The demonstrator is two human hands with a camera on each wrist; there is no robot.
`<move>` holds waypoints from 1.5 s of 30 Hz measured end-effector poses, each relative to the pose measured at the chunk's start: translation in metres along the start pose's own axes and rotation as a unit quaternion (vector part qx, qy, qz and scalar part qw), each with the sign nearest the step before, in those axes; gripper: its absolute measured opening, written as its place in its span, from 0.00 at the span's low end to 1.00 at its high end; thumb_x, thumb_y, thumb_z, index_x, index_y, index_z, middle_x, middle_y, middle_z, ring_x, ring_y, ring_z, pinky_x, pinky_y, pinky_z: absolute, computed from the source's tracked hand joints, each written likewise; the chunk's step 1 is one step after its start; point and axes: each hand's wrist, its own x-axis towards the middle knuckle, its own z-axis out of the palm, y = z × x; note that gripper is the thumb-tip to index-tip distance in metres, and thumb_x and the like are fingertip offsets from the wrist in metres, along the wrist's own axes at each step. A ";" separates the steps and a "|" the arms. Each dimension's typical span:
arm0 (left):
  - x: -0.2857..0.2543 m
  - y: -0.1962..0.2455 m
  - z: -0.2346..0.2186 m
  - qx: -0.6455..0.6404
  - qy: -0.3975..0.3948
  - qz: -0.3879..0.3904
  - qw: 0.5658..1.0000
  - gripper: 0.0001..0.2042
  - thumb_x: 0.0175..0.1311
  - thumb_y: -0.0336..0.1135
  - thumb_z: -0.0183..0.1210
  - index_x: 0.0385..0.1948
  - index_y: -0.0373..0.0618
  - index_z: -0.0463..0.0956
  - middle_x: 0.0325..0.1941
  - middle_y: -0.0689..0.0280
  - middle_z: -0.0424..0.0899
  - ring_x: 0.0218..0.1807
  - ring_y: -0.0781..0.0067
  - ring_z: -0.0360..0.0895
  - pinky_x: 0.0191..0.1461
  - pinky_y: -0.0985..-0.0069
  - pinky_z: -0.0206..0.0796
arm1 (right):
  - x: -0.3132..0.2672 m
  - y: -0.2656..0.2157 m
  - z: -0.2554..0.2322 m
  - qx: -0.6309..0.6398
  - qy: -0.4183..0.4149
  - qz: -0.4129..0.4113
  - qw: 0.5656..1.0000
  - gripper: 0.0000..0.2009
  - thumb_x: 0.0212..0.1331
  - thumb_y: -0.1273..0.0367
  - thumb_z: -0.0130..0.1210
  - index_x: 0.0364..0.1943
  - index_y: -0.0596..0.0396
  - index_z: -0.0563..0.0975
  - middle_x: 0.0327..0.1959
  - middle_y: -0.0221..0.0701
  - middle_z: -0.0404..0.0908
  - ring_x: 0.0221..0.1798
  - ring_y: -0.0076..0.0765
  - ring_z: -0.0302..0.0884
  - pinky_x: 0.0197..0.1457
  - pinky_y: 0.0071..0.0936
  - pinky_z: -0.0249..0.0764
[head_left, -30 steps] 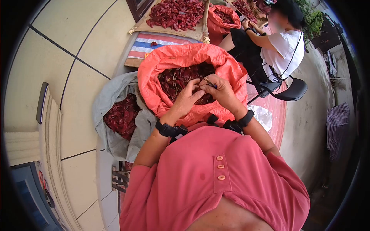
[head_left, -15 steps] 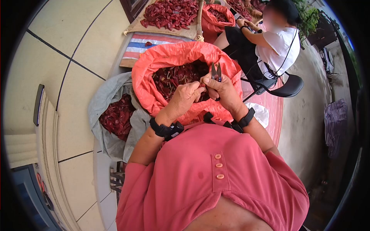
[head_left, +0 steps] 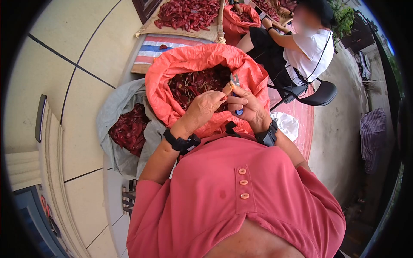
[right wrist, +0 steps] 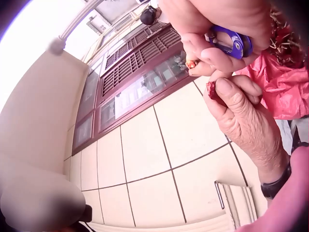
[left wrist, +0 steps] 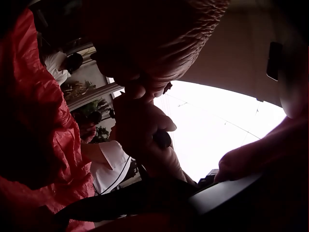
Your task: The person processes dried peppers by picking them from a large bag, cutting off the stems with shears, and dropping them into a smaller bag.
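Both hands meet over a red woven bag (head_left: pixel 165 69) of dried red chilies with pale stems (head_left: pixel 198 84). My left hand (head_left: pixel 204 106) pinches a dried chili (right wrist: pixel 211 90) between thumb and fingers, most of it hidden by them. My right hand (head_left: pixel 250 108) grips a small pair of snips (right wrist: pixel 234 46) with blue handles, its blades (head_left: pixel 235 78) pointing up past the thumb. An orange-red bit (right wrist: pixel 191 64) shows at the right fingertips. Fingers of the two hands are close together in the right wrist view.
A grey bag (head_left: pixel 107 107) of stemless-looking chilies stands at the left. Beyond lie a striped sheet (head_left: pixel 150 49) and a chili heap (head_left: pixel 187 15) on a mat. At the right, a person (head_left: pixel 312 51) sits on a black folding chair (head_left: pixel 322 94).
The right hand has turned: blades first came up into view between its fingers, now the blue handle shows below. The left hand stays close beside it. The head view has shifted slightly.
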 end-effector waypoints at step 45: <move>-0.067 -0.141 0.045 -0.077 0.070 -0.330 0.938 0.17 0.62 0.30 0.58 0.52 0.33 0.72 0.54 0.56 0.75 0.45 0.69 0.80 0.43 0.78 0.74 | -0.144 -0.013 -0.066 -0.441 0.482 -0.255 0.713 0.09 0.60 0.70 0.59 0.43 0.55 0.78 0.15 0.15 0.65 0.13 0.10 0.51 0.16 0.14 0.45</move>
